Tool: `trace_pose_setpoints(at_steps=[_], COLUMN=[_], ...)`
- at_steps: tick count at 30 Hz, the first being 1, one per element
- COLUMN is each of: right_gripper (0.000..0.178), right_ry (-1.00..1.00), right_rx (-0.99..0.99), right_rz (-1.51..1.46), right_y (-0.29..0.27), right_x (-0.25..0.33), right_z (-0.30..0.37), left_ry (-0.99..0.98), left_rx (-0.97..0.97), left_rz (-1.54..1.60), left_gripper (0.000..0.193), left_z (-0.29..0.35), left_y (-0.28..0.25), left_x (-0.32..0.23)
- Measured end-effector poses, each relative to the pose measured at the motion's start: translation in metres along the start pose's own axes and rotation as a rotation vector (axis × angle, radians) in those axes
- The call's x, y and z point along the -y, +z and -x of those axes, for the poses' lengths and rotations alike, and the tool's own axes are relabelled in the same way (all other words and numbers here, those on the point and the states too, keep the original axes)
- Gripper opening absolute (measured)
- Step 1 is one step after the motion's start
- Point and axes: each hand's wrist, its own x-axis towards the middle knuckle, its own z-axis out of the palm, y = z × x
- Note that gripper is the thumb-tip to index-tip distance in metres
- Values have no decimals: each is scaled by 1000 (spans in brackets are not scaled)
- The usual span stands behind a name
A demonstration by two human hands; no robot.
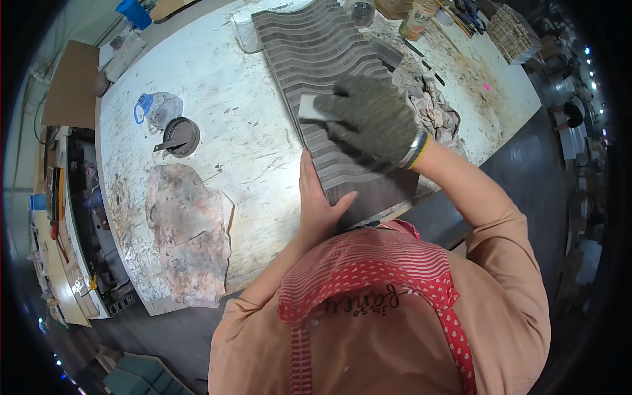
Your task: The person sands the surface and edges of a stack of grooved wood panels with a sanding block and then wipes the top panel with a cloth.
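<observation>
A long grey panel with a wavy, ridged top (316, 49) lies slanted on the table, its plain end towards me. My bare left hand (317, 201) holds the panel's near left corner, the straight fingers along its side and the thumb across the plain end. On the ridges rests my right hand (375, 122), in a dark, dirty work glove. It is closed on a white rectangular block (316, 108), whose left part sticks out past the fingertips. The glove hides the block's other end and part of the ridges.
A stained cloth (187, 234) lies at the left of the worktable (253, 178). Beyond it are an open tin of dark paste (181, 137) with a scraper and a clear bottle (164, 110). A crumpled rag (434, 115), a jar (417, 21) and a wicker basket (512, 34) are at the right.
</observation>
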Motion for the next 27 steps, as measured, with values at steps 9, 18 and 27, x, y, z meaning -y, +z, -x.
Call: trace_pose_setpoints(at_steps=[9,18,27], right_gripper=[29,30,24], right_ry=[-9,-196,93], right_rx=[233,371,272], right_rz=[170,506,577], right_y=[-5,-48,-73], right_x=[-43,-72,-101], right_z=[32,25,45], left_ry=[-27,-132,-126], left_rx=[9,43,39], left_rz=[55,72,57], left_gripper=[119,115,118], left_z=[0,0,0], left_y=[0,-2,-1], left_x=[1,-9,-6])
